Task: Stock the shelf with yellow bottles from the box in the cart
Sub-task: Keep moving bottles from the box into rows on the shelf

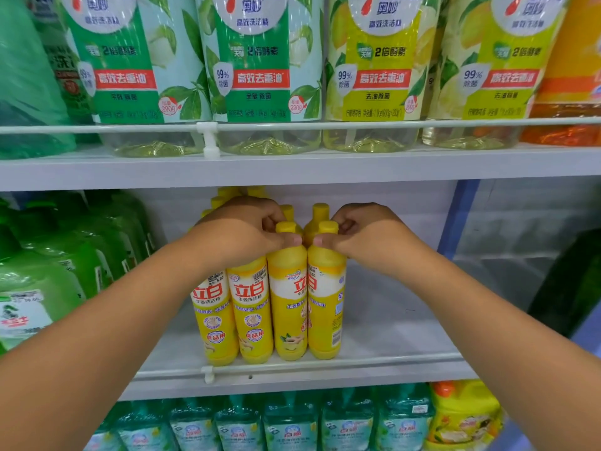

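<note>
Middle shelf: right part bare, so more stocking is likely needed. Yellow bottles stand in rows at its front rail, more behind. My left hand and right hand, fingers curled, each grip bottle necks. Box and cart not in view.

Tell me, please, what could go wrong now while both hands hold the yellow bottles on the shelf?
1. The left hand and right hand grip the bottles only near the caps, so a bottom could swing and knock a neighbour over.
2. The front bottles stand close to the rail; a pull forward might tip one over it.
3. Two labels face sideways, so the row may look untidy.
</note>
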Available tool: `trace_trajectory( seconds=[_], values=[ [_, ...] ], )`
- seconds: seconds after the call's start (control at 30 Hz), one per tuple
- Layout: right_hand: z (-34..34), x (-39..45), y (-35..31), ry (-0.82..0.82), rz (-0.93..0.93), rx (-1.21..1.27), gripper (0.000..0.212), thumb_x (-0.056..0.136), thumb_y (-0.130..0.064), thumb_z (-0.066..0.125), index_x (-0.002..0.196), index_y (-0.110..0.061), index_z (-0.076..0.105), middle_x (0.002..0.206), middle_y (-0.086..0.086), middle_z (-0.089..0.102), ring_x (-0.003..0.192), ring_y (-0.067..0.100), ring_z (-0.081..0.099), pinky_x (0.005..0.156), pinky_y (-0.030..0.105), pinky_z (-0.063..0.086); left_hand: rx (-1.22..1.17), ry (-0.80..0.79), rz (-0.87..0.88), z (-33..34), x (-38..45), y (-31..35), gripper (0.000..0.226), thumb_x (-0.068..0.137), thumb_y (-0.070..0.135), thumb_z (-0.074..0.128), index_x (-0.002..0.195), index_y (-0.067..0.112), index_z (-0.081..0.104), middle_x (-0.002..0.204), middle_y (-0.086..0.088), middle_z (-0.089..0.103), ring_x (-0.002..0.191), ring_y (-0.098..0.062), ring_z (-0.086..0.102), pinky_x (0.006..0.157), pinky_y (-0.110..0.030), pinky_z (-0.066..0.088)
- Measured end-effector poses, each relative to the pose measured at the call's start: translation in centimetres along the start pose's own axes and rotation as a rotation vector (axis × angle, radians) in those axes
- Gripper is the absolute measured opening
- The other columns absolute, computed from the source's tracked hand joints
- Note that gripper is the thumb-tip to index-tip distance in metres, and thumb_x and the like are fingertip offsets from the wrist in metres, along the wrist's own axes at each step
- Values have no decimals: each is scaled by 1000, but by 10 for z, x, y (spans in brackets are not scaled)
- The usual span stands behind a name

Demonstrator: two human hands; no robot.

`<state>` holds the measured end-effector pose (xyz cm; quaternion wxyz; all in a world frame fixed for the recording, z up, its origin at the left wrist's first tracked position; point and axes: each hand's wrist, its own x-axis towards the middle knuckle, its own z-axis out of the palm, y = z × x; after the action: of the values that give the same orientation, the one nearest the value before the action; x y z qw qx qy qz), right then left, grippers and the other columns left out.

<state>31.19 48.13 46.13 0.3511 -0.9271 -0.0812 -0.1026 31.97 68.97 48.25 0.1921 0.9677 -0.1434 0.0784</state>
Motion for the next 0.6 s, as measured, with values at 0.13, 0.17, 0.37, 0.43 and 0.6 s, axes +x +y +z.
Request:
trace_trajectory(
  seconds=[0.13, 0.17, 0.37, 0.43, 0.6],
  values=[
    [-3, -1, 0, -50, -27, 6, 22, 82, -40, 78, 93, -22, 74, 90, 1, 72, 89, 19, 68, 76, 30, 55, 23, -41, 13, -4, 0, 1, 35, 80, 61, 67, 105, 37, 65, 99, 15, 64, 91, -5, 60, 81, -28, 53],
    [-4, -1, -1, -60, -30, 7, 22, 82, -40, 78, 95, -23, 74, 90, 0, 72, 90, 18, 68, 78, 31, 55, 16, -54, 19, -5, -1, 1, 35, 81, 61, 67, 106, 37, 66, 100, 16, 64, 92, -5, 60, 84, -29, 53],
    [0, 0, -1, -2, 0, 11, 35, 78, -46, 80, 93, -17, 71, 94, 5, 71, 91, 21, 67, 82, 37, 55, -16, -43, 5, -2, -3, -1, 37, 76, 64, 69, 102, 37, 66, 97, 17, 65, 92, -4, 61, 82, -27, 52],
    [-1, 0, -2, -24, -16, -16, 31, 82, -43, 78, 96, -15, 72, 96, 5, 71, 92, 21, 66, 82, 36, 54, -6, -51, 3, -3, -3, -1, 34, 78, 61, 70, 102, 36, 67, 98, 16, 66, 93, -6, 61, 85, -31, 53],
    [-3, 3, -2, -71, -16, -11, 28, 83, -44, 76, 97, -20, 70, 99, 0, 71, 96, 18, 67, 89, 37, 56, -14, -106, 19, -10, -5, 2, 35, 81, 59, 69, 108, 38, 67, 104, 17, 66, 96, -5, 61, 90, -32, 53]
  ],
)
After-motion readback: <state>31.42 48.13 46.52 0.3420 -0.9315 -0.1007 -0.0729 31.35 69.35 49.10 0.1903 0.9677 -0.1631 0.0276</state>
